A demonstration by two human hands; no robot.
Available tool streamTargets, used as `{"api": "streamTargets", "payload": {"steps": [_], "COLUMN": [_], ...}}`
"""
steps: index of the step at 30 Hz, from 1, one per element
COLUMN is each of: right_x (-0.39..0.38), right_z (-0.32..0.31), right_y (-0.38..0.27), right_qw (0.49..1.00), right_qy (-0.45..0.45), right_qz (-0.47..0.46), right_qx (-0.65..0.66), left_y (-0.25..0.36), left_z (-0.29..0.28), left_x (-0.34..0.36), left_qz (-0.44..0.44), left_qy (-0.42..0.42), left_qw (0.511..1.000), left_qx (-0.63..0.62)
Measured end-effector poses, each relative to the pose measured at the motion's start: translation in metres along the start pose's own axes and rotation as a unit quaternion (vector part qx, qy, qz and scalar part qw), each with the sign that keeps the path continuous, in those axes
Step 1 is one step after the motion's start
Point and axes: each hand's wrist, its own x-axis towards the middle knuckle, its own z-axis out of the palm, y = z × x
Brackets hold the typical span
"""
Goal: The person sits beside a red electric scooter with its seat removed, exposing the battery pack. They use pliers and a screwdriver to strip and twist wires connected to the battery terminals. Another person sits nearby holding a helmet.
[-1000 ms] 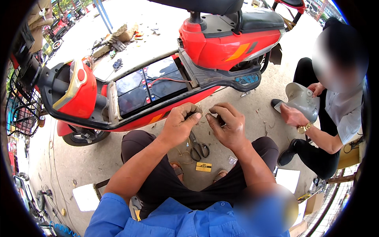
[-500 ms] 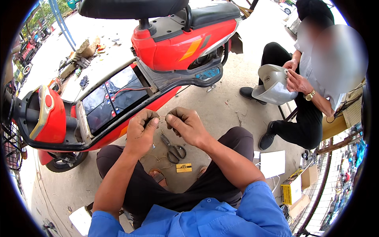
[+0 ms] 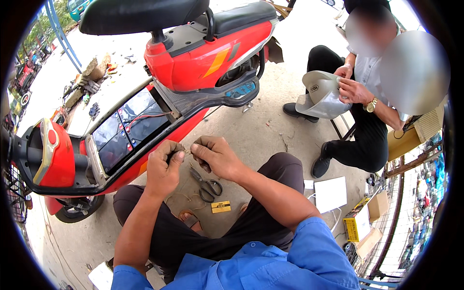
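While squatting low over the concrete ground [image 3: 261,130], as seen from the head view: left hand [image 3: 164,166] and right hand [image 3: 215,157] brought close together near the middle, both curled shut, fingertips pinching the two ends of a thin wire [image 3: 187,151] held in the air between them, just above the knees. Probably very light and limp, easy to bend or kink, thin enough to slip out of the fingers. Best gripped close to each end between thumb and forefinger; bare tips or insulation too small to tell. On the ground below the hands, between the feet: black-handled scissors [image 3: 208,183], and just nearer a small yellow tag [image 3: 221,207]; pale loose strands beside the sandal [image 3: 189,220]. Left and far: a red scooter [image 3: 208,63], seat raised, footboard opened onto a battery bay [image 3: 128,128] with dark blocks and red leads. Far right: another person seated, both hands on a grey plastic cover [image 3: 321,94], well apart from the wire. Near right: a white sheet [image 3: 330,193] and a yellow cardboard box [image 3: 356,223] beside a mesh fence. Ground hard, dusty, strewn with small bits; tight room between knees and scooter, anything dropped likely hard to spot.
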Motion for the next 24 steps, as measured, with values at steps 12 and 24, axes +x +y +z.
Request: {"api": "streamTargets", "payload": {"steps": [12,24], "right_x": [0.002,0.000], "right_z": [0.002,-0.003], "right_y": [0.006,0.005], "right_qw": [0.944,0.994], "right_qy": [0.094,0.030], "right_qz": [-0.246,-0.059], "right_qx": [-0.201,-0.085], "left_y": [-0.004,-0.001], "left_z": [-0.001,0.003], "left_x": [0.002,0.000], "left_qz": [-0.027,-0.011], "left_qy": [0.004,0.004], "left_qw": [0.997,1.000], "left_qx": [-0.078,-0.019]}}
